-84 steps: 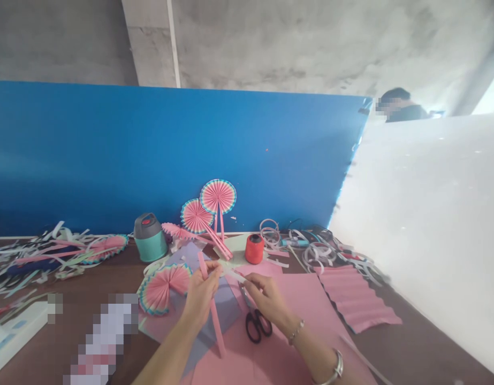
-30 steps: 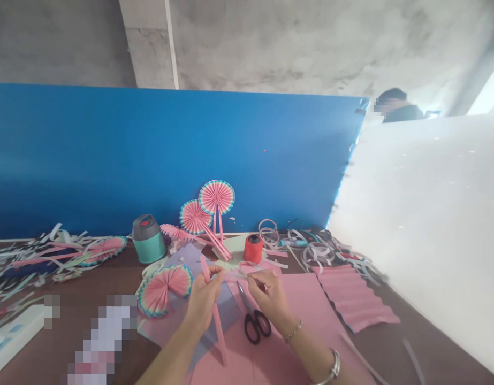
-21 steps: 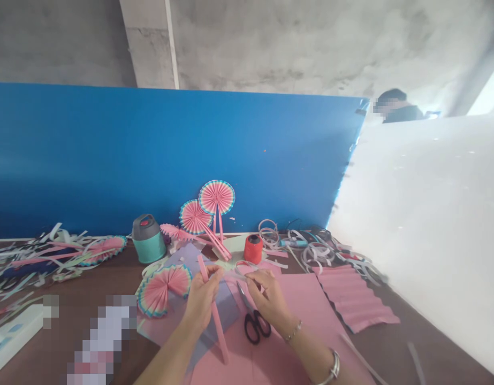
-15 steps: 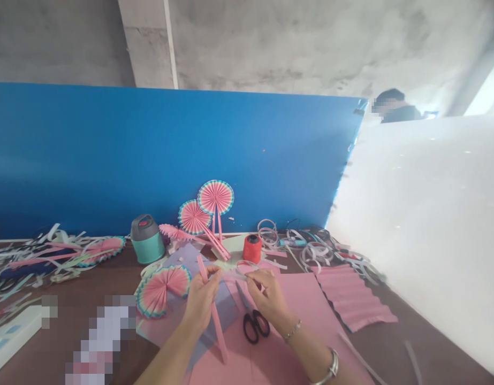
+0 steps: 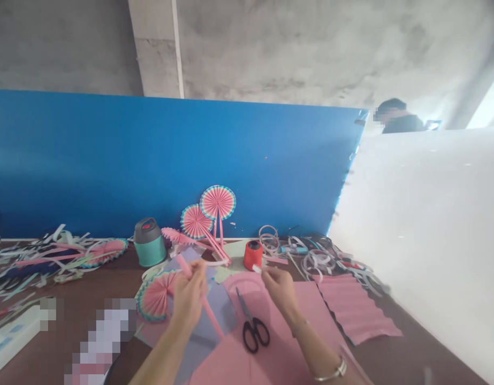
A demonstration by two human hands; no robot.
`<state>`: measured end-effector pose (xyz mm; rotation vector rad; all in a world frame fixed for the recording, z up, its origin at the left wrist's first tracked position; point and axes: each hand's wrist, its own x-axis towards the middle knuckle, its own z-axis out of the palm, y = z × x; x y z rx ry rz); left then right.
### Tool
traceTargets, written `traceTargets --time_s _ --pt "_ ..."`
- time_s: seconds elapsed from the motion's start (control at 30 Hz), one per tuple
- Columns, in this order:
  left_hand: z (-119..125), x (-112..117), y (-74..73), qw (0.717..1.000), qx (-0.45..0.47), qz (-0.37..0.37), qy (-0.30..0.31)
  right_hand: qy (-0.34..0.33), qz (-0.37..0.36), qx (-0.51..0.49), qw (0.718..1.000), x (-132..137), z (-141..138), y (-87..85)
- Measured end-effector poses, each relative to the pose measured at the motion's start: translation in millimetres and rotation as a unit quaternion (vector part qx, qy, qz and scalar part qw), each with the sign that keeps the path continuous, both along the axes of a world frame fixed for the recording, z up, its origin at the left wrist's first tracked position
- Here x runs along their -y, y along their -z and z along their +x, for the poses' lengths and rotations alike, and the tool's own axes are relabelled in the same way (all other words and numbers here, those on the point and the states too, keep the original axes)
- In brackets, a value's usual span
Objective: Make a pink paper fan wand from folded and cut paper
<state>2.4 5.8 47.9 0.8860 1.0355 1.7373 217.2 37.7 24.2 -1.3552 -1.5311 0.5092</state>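
My left hand (image 5: pixel 189 297) is closed around a folded pink paper strip (image 5: pixel 213 314), which slants down to the right. A narrow white strip (image 5: pixel 217 262) sticks out from its fingertips. To the right, my right hand (image 5: pixel 279 289) pinches a short white strip (image 5: pixel 257 269); whether it joins the one at my left hand I cannot tell. Between the hands, black-handled scissors (image 5: pixel 252 326) lie closed on pink paper sheets (image 5: pixel 287 342). A pleated pink paper fan (image 5: pixel 156 299) with a rainbow edge lies beside my left hand, partly hidden by it.
Two round paper fans (image 5: pixel 218 202) lean against the blue partition (image 5: pixel 110 160). A red spool (image 5: pixel 253 255) and a teal-grey container (image 5: pixel 149 243) stand behind the hands. Strip scraps (image 5: pixel 319 262) and pleated pink paper (image 5: pixel 357 307) lie right. A person (image 5: pixel 399 117) is beyond the white partition.
My hands have moved apart, left hand leftward and right hand rightward. The looped pale strip between them is no longer there; a white strip end shows at each hand.
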Motion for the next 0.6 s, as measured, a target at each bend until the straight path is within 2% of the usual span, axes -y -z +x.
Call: traceTargets --time_s 0.07,0.13,0.2,0.3,0.37,0.47,0.6 --pt "8 1 2.9 0.997 -0.034 -0.022 0.069 0.004 0.004 0.144 0.99 0 -2 7.5" --pt "17 5 5.8 0.989 -0.063 -0.055 0.122 0.029 0.037 0.208 0.977 3 -6 15.3" --pt "22 8 6.9 0.982 -0.081 -0.082 0.153 0.018 0.095 0.184 0.978 8 -11 19.0" --pt "24 9 6.3 0.977 -0.092 -0.098 0.164 -0.11 0.177 0.092 0.974 19 -21 14.3" --pt "24 9 5.5 0.975 -0.1 -0.106 0.169 -0.161 0.185 0.07 0.967 27 -27 8.2" --pt "26 9 3.1 0.968 -0.12 -0.122 0.183 -0.162 0.185 0.096 0.965 32 -34 3.2" --pt "28 16 -7.0 0.958 -0.173 -0.156 0.17 -0.128 0.207 0.1 0.965 27 -35 7.8"
